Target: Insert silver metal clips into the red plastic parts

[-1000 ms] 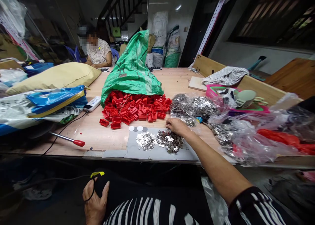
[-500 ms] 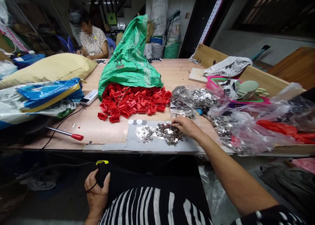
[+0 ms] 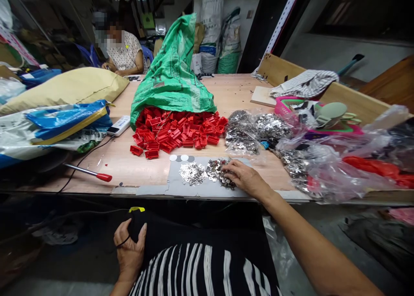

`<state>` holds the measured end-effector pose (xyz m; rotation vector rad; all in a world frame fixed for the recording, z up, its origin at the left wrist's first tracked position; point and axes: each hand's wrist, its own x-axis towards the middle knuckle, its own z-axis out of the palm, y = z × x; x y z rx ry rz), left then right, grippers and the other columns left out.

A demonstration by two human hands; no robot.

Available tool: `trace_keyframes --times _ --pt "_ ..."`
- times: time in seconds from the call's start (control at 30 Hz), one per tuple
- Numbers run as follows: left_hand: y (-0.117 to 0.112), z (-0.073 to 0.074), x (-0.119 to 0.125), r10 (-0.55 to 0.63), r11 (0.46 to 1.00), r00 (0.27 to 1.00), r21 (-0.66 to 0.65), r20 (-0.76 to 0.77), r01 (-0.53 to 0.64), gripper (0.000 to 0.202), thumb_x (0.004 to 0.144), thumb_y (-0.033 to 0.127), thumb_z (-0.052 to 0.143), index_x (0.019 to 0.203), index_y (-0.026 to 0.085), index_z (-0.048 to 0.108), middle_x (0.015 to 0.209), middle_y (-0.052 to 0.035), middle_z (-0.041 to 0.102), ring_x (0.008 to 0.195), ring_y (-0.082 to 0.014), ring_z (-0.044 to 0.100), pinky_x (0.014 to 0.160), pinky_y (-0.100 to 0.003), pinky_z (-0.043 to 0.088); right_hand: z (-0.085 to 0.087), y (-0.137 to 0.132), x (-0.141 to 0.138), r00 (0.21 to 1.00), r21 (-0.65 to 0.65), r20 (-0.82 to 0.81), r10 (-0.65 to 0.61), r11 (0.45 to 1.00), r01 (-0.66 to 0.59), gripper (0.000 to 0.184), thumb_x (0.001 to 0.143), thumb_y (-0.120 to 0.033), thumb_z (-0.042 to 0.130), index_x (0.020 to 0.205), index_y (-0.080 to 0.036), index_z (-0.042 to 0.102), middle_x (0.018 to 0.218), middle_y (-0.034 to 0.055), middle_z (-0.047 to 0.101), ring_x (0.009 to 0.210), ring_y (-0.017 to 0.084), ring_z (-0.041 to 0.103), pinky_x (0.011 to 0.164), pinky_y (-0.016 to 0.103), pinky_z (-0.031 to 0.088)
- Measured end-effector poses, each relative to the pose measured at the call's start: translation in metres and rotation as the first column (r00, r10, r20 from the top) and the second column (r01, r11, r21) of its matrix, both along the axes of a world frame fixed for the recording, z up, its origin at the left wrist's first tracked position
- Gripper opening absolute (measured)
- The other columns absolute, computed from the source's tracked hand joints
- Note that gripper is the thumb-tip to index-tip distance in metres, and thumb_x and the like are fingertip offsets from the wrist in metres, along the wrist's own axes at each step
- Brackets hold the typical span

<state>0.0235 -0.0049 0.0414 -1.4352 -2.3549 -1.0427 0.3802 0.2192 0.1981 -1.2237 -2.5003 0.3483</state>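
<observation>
My right hand (image 3: 244, 177) reaches onto a darker pile of small metal pieces (image 3: 215, 168), its fingers apart and bent, the fingertips touching the pieces. What lies under the fingers is hidden. Left of that, a brighter pile of small flat metal pieces (image 3: 192, 174) lies on the same grey sheet (image 3: 174, 188). Below the table, my left hand (image 3: 128, 246) rests over my knee in dark cloth, thumb and fingers apart, a dark band around one finger. It holds nothing that I can see.
Red plastic parts (image 3: 177, 134) spill from a green woven sack (image 3: 174, 84). Clear bags of metal pieces (image 3: 242, 134) lie to the right, near a pink basket (image 3: 284, 104). A red-tipped lever (image 3: 103, 177) sticks out at left. Across the table sits another person (image 3: 126, 56).
My right hand has moved down and slightly left, over the front of the darker pile. The whole view has shifted slightly. My left hand stays on the knee.
</observation>
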Motion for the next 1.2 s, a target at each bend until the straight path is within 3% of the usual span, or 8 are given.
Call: trace_keyframes --times 0.33,0.63,0.77,0.87,0.93,1.03,1.13,1.2 --pt "0.0 0.001 0.001 0.01 1.0 1.0 0.002 0.025 -0.01 0.051 0.083 0.053 0.051 0.118 0.015 0.048 0.11 -0.0129 0.052 0.112 -0.0303 0.049 0.098 -0.05 0.042 0.0 0.019 0.019 0.998 0.03 -0.046 -0.033 0.999 0.035 0.026 0.088 -0.018 0.05 0.11 -0.024 0.064 0.109 0.0069 0.065 0.1 0.022 0.061 0.093 0.037 0.048" --pt "-0.002 0.002 0.006 -0.009 0.999 0.998 -0.043 -0.056 0.007 0.053 0.085 0.05 0.049 0.121 0.011 0.049 0.115 -0.0168 0.05 0.114 -0.033 0.048 0.097 -0.051 0.042 0.0 -0.012 0.003 1.0 -0.016 -0.016 0.016 1.0 -0.016 0.023 0.09 -0.028 0.053 0.112 -0.026 0.062 0.109 0.0056 0.063 0.094 0.02 0.063 0.084 0.032 0.052" --pt "0.001 0.004 0.013 -0.277 0.958 0.945 -0.12 -0.172 0.259 0.034 0.084 0.035 0.056 0.113 0.018 0.061 0.122 -0.0147 0.054 0.12 -0.0335 0.047 0.104 -0.055 0.035 -0.004 -0.013 0.006 1.0 0.01 0.017 -0.022 1.0 0.022 0.022 0.091 -0.028 0.051 0.11 -0.025 0.061 0.109 0.0055 0.062 0.094 0.02 0.063 0.083 0.032 0.052" --pt "0.012 0.007 0.021 -0.579 0.811 0.8 -0.218 -0.16 0.543 0.024 0.084 0.024 0.055 0.105 0.028 0.066 0.113 -0.0056 0.064 0.114 -0.0268 0.054 0.109 -0.054 0.029 -0.005 -0.008 0.013 0.999 0.041 -0.011 -0.047 0.998 0.048 0.022 0.091 -0.029 0.05 0.108 -0.024 0.062 0.108 0.0061 0.063 0.094 0.02 0.064 0.084 0.033 0.052" --pt "0.026 0.008 0.03 -0.677 0.716 0.735 -0.277 -0.048 0.641 0.026 0.085 0.021 0.052 0.105 0.03 0.067 0.109 -0.0033 0.066 0.108 -0.0226 0.058 0.107 -0.048 0.034 -0.003 -0.007 0.018 0.997 0.06 -0.053 -0.063 0.996 0.067 0.023 0.091 -0.031 0.049 0.109 -0.025 0.061 0.108 0.0065 0.063 0.095 0.021 0.064 0.084 0.034 0.052" --pt "0.058 0.005 0.052 -0.578 0.697 0.778 -0.347 0.244 0.627 0.032 0.084 0.024 0.052 0.113 0.028 0.064 0.108 -0.0073 0.066 0.103 -0.0252 0.06 0.096 -0.044 0.045 0.0 -0.015 0.022 0.98 0.091 -0.148 -0.134 0.985 0.148 0.025 0.091 -0.035 0.048 0.11 -0.025 0.061 0.106 0.0071 0.066 0.095 0.023 0.065 0.081 0.035 0.053" --pt "0.101 -0.007 0.077 -0.27 0.799 0.759 -0.302 0.592 0.52 0.038 0.077 0.022 0.06 0.115 0.02 0.064 0.118 -0.0135 0.062 0.123 -0.0339 0.048 0.107 -0.05 0.032 -0.003 -0.035 0.026 0.939 0.101 -0.259 -0.224 0.961 0.257 0.024 0.091 -0.039 0.047 0.105 -0.026 0.062 0.102 0.0073 0.068 0.087 0.022 0.067 0.075 0.033 0.054" --pt "0.129 -0.016 0.088 -0.217 0.826 0.739 -0.282 0.638 0.487 0.035 0.078 0.018 0.06 0.112 0.016 0.064 0.12 -0.0155 0.061 0.124 -0.0353 0.046 0.111 -0.054 0.025 -0.012 -0.053 0.03 0.897 0.099 -0.321 -0.305 0.931 0.352 0.022 0.09 -0.041 0.048 0.101 -0.028 0.062 0.099 0.0066 0.069 0.082 0.022 0.068 0.071 0.032 0.055"
